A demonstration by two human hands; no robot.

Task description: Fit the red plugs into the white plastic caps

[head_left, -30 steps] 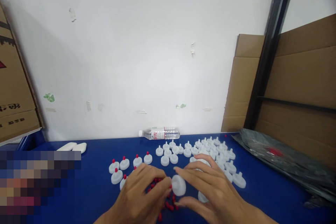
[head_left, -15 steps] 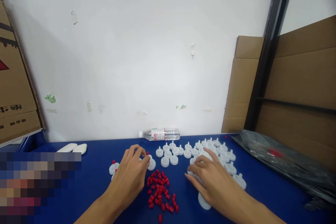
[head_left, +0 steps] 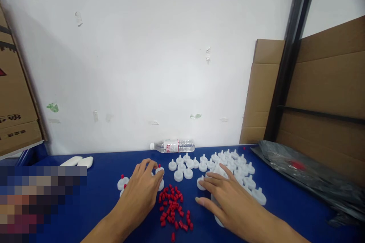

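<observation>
From where I stand, the work on the blue bench looks well short of finished. Over on the left sit a few red-tipped lids, which I take to be the done ones; I can make out three red tips, and the left hand covers part of that group, so I can't give a full count. To the right there is a far bigger crowd of bare white lids, their spouts pointing up with no red on them, and those look like what is left. Between the two groups lies a loose scatter of red caps, dozens of them. The left hand's fingers curl over the lids in the red-tipped group, with only a narrow gap to the thumb; I can't tell whether they grip one. The right hand spreads its fingers wide above the bare lids, thumb well apart, fingertips at the nearest white lid without closing round it. A clear bottle lies on its side by the wall.
</observation>
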